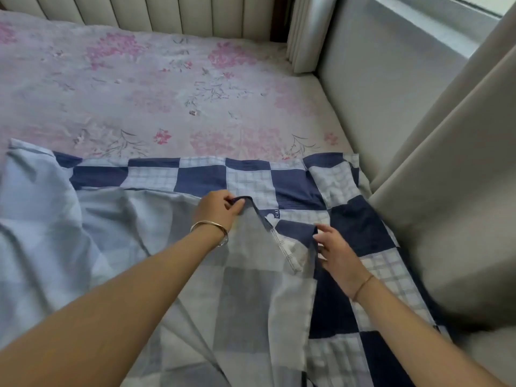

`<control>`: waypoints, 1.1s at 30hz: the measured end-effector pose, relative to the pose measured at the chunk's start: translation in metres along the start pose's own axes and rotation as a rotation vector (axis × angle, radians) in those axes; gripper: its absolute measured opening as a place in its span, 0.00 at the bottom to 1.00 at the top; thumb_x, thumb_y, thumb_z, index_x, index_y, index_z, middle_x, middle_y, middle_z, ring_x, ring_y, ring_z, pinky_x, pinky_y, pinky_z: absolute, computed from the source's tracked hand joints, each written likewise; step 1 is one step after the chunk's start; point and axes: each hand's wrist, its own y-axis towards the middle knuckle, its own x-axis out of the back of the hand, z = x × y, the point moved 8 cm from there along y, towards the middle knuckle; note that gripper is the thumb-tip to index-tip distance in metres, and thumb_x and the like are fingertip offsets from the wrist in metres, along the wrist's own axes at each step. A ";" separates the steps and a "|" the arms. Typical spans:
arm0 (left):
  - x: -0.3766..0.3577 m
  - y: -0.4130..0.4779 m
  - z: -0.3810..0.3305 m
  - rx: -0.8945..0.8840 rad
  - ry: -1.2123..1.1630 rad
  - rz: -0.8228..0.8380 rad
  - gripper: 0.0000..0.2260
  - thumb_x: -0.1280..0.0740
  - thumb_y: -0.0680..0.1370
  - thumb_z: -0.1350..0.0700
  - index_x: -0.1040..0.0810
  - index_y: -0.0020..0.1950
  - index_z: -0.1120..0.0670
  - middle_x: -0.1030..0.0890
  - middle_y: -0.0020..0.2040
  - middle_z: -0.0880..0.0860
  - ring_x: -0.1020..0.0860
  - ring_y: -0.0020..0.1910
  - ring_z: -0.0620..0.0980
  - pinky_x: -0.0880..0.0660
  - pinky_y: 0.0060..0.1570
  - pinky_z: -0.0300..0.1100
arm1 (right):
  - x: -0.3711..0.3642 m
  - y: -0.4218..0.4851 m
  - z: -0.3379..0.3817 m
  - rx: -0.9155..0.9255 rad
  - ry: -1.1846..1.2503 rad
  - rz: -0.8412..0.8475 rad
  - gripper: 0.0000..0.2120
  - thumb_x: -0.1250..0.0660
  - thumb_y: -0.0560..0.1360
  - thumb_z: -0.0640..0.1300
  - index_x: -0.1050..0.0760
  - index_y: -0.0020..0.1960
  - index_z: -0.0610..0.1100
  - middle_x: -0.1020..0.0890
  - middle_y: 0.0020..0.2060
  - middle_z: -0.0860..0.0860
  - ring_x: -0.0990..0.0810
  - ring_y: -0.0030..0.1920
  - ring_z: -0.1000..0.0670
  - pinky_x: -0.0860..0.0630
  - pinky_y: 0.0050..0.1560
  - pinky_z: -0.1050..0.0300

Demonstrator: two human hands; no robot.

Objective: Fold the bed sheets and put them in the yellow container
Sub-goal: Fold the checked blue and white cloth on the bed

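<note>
On the bed [173, 88], checkered sheet [360, 227] is lying half-turned; left hand [216, 209] pinching its hem, right hand [336, 251] gripping an edge. Risk: uneven pull skewing the fold, corners slipping.

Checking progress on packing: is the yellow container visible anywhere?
No, only the checked sheet, the floral bed and both hands show.

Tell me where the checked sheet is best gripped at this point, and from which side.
Grip the checked sheet along its turned-back edge, where the pale underside meets the dark squares. That hem stands up in a small ridge, so fingers can pinch it from above and from the near side. The left hand already pinches it there; the right hand holds a fold lower down. The flat middle offers nothing to pinch.
</note>
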 end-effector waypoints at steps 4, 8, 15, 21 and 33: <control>-0.016 0.018 -0.012 -0.022 -0.002 0.002 0.11 0.34 0.77 0.49 0.21 0.41 0.55 0.17 0.34 0.49 0.20 0.36 0.47 0.27 0.39 0.40 | -0.012 0.003 -0.039 0.020 -0.524 0.145 0.34 0.26 0.69 0.39 0.42 0.66 0.52 0.27 0.55 0.56 0.26 0.51 0.61 0.27 0.44 0.70; -0.031 0.040 -0.020 -0.037 -0.047 0.017 0.11 0.34 0.77 0.48 0.22 0.38 0.53 0.19 0.29 0.47 0.19 0.33 0.47 0.22 0.43 0.46 | 0.001 0.027 -0.041 0.060 -0.333 -0.135 0.21 0.35 0.72 0.28 0.35 0.61 0.42 0.23 0.38 0.48 0.25 0.40 0.52 0.28 0.40 0.66; -0.026 0.102 -0.079 -0.162 -0.160 -0.071 0.12 0.33 0.77 0.51 0.23 0.34 0.52 0.19 0.27 0.52 0.19 0.29 0.50 0.20 0.40 0.49 | 0.058 0.064 0.110 0.404 -0.314 -0.298 0.13 0.39 0.75 0.28 0.27 0.43 0.46 0.21 0.36 0.52 0.24 0.34 0.65 0.28 0.37 0.73; -0.040 0.168 -0.159 -0.264 -0.167 -0.126 0.14 0.34 0.77 0.49 0.25 0.33 0.51 0.21 0.27 0.50 0.21 0.31 0.50 0.22 0.42 0.45 | 0.125 0.128 0.223 0.509 -0.366 -0.456 0.05 0.32 0.73 0.43 0.23 0.40 0.43 0.25 0.30 0.57 0.32 0.36 0.59 0.34 0.38 0.59; -0.204 0.265 -0.114 -0.154 0.010 0.118 0.09 0.38 0.79 0.52 0.26 0.55 0.56 0.19 0.56 0.56 0.23 0.56 0.55 0.29 0.52 0.43 | 0.189 0.253 0.153 0.162 -0.761 -0.545 0.15 0.30 0.73 0.53 0.28 0.37 0.42 0.23 0.35 0.46 0.25 0.40 0.45 0.33 0.36 0.56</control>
